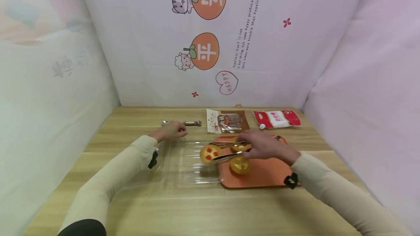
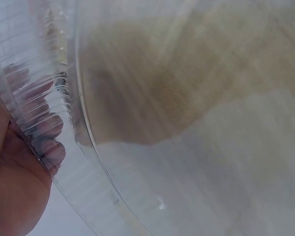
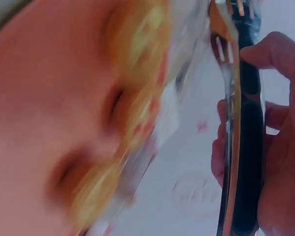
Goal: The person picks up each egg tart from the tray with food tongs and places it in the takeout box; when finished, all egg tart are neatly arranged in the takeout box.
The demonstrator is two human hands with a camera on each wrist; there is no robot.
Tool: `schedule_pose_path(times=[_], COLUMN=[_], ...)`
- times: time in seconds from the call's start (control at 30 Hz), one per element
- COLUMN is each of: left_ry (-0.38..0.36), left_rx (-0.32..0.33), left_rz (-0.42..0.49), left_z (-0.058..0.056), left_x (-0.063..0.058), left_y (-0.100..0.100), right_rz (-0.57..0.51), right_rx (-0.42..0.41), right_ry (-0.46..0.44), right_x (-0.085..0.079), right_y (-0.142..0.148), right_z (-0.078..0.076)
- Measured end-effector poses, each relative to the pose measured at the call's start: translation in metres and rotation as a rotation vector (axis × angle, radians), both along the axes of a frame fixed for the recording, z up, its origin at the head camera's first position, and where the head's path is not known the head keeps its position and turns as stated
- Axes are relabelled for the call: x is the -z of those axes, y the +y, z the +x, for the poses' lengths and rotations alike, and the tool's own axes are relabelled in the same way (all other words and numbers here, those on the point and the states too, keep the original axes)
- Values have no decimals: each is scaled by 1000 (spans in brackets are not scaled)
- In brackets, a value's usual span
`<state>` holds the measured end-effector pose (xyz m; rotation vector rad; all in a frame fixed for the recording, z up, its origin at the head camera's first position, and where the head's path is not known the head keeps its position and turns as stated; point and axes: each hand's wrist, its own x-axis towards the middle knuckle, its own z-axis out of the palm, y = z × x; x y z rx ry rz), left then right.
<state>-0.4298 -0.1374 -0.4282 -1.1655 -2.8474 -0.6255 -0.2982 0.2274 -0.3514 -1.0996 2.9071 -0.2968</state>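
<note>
**Round, red-dotted yellow tart (image 1: 210, 154) in black-handled metal tongs (image 1: 231, 154)**

Head: at centre, the right hand (image 1: 264, 145) grips the tongs, which pinch the tart over a clear plastic container (image 1: 197, 181).

Left wrist: the left hand (image 2: 17, 191), lower left, curls behind clear plastic (image 2: 211, 162); whether its fingers grip it, I cannot tell.

Right wrist: fingers wrap the tongs, right.

- Two hands: I saw one left hand (image 1: 170, 130) and one right hand (image 1: 262, 145).
- One pair of tongs (image 3: 250, 137).
- Three tarts from the head camera: a red-dotted tart (image 1: 210, 154), a yellow-topped tart (image 1: 240, 165), a partly hidden tart (image 1: 237, 148). My right wrist view showed three, blurred; I couldn't fix the total.
- One orange tray (image 1: 262, 174).
- Two packets: a brown packet (image 1: 229, 121), a red packet (image 1: 277, 118).
- Two printed oranges (image 1: 201, 8), two red flowers (image 1: 287, 22), one heart (image 1: 226, 82).
</note>
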Motion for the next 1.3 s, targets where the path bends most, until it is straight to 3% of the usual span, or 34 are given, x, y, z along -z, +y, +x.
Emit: schedule_pose_path(times=[0.13, 0.33, 0.8, 1.07, 1.3], left_ry=[4, -10, -8, -12, -40], left_rx=[16, 22, -31, -35, -21], left_rz=[-6, -11, -30, -21, -12], left_z=[2, 3, 2, 4, 6], left_x=[-2, -1, 1, -3, 0], left_y=[9, 16, 2, 3, 2], right_rz=[50, 91, 159, 168, 149], right_rx=[-84, -152, -162, -144, -119], right_ry=[2, 24, -9, -26, -85], right_x=[2, 12, 19, 20, 21], right_y=[-35, -59, -91, -95, -92], right_z=[-4, -6, -5, -7, -9])
